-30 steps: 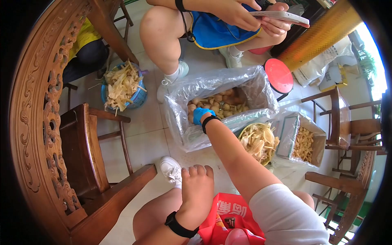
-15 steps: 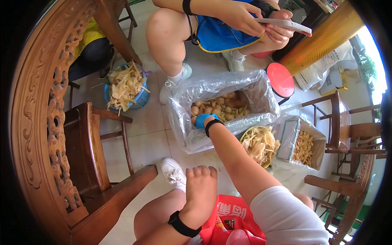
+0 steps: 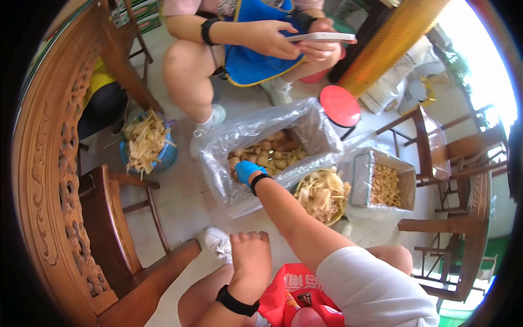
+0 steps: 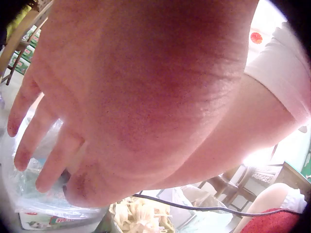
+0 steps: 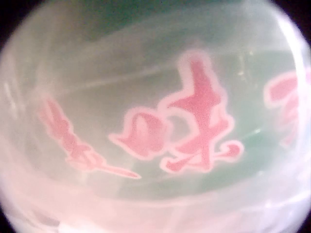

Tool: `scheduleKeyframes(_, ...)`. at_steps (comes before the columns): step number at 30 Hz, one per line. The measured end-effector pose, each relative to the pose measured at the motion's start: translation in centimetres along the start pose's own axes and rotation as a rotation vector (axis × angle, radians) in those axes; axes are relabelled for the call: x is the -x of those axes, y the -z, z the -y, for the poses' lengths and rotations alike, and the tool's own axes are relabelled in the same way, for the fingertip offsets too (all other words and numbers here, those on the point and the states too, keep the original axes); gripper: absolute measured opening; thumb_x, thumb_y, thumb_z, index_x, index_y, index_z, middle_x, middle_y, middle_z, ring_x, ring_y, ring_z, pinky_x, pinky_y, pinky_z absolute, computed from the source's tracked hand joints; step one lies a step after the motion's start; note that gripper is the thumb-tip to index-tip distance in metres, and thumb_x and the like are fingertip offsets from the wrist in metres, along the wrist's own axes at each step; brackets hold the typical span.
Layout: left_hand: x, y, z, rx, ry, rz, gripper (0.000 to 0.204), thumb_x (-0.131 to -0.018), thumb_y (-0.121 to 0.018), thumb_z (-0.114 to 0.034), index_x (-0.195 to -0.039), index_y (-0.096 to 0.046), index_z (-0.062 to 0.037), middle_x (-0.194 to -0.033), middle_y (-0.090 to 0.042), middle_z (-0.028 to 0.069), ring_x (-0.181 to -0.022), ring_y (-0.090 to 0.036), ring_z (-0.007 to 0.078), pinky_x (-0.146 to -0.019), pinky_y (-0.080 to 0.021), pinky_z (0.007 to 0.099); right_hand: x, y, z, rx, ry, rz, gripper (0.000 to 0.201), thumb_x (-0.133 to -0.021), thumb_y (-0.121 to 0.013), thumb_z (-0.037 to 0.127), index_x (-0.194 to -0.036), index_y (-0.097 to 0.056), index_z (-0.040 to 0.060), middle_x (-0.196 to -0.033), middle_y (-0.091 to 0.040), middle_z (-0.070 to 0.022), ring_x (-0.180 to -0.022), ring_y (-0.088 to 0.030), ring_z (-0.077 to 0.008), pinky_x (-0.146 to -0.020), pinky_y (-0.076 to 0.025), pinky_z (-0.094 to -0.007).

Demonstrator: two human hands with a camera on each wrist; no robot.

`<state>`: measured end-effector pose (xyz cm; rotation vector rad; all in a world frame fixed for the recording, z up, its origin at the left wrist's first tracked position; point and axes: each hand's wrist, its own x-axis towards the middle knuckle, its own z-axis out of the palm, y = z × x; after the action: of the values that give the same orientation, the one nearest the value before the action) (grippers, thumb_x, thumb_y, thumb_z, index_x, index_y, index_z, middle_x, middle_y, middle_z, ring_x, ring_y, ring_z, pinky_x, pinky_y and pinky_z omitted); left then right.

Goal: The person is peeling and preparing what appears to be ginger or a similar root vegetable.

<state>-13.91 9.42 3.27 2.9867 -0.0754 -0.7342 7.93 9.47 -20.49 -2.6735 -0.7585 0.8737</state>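
Note:
My right hand [image 3: 248,171], in a blue glove, reaches down into a plastic-lined box [image 3: 321,124] at its near left end. Round tan and pale bulbs [image 3: 279,158] lie in the bottom of the box, and the glove touches them. Its fingers are hidden from the head view. The right wrist view is filled by a green box wall [image 5: 146,182] with red characters behind clear film. My bare left hand [image 3: 251,259] hovers over my lap with nothing in it. Its fingers [image 4: 52,160] extend loosely apart in the left wrist view.
A basket of dry husks [image 3: 323,197] and a lined box of pale pieces [image 3: 385,184] stand to the right. Another husk-filled basket [image 3: 146,143] is at left. A red stool [image 3: 340,106] and a seated person holding a phone [image 3: 321,37] are beyond. Wooden chairs [image 3: 111,218] flank me.
The head view has tilted, so the room appears shifted left. My gloved right hand stays among the bulbs at the box's left end. The left hand keeps its pose over the lap.

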Motion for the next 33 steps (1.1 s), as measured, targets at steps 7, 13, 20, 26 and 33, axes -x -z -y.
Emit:
scheduleKeyframes(7, 0.6, -0.8, -0.6, 0.014, -0.086, -0.058, 0.023, -0.077, -0.056, -0.011, -0.099, -0.060, -0.0100, -0.087, -0.064, 0.0075, -0.088, -0.060, 0.0245, -0.078, -0.042, 0.0370, 2.8, 0.3, -0.6, 0.027, -0.075, 0.063, 0.027, -0.086, -0.049, 0.016, -0.107, -0.064, 0.0095, -0.114, -0.061, -0.0138, -0.102, -0.060, -0.0336, -0.082, -0.050, -0.0462)
scheduleKeyframes(13, 0.3, -1.5, -1.1, 0.039, -0.115, -0.070, 0.022, -0.077, -0.056, -0.012, -0.099, -0.060, -0.0090, -0.089, -0.063, 0.0102, -0.087, -0.061, 0.0257, -0.075, -0.043, 0.0377, 5.1, 2.0, 0.0, 0.020, -0.171, 0.169, 0.036, -0.086, -0.045, 0.023, -0.116, -0.061, 0.0119, -0.124, -0.057, -0.0098, -0.111, -0.056, -0.0312, -0.088, -0.047, -0.0458)
scheduleKeyframes(20, 0.3, -1.6, -0.1, 0.000, -0.102, -0.074, 0.022, -0.078, -0.055, -0.012, -0.098, -0.060, -0.0094, -0.086, -0.062, 0.0080, -0.084, -0.060, 0.0237, -0.077, -0.041, 0.0376, 4.2, 1.6, -0.4, 0.056, -0.197, 0.308, 0.043, -0.085, -0.046, 0.028, -0.124, -0.055, 0.0124, -0.130, -0.052, -0.0094, -0.118, -0.050, -0.0313, -0.094, -0.043, -0.0465)
scheduleKeyframes(26, 0.4, -1.3, 0.5, 0.036, -0.090, -0.099, 0.021, -0.078, -0.055, -0.011, -0.098, -0.060, -0.0091, -0.087, -0.062, 0.0081, -0.085, -0.060, 0.0241, -0.076, -0.041, 0.0372, 4.1, 2.0, -0.3, 0.032, -0.192, 0.252, 0.039, -0.083, -0.051, 0.025, -0.120, -0.058, 0.0123, -0.125, -0.055, -0.0116, -0.114, -0.054, -0.0332, -0.091, -0.045, -0.0473)
scheduleKeyframes(33, 0.7, -1.4, 0.2, 0.032, -0.086, -0.096, 0.022, -0.076, -0.057, -0.011, -0.098, -0.060, -0.0092, -0.087, -0.062, 0.0080, -0.085, -0.060, 0.0238, -0.076, -0.041, 0.0368, 2.5, -0.8, -1.5, 0.057, -0.202, -0.060, 0.023, -0.083, -0.055, 0.015, -0.101, -0.067, 0.0075, -0.105, -0.064, -0.0161, -0.097, -0.062, -0.0336, -0.079, -0.052, -0.0422)
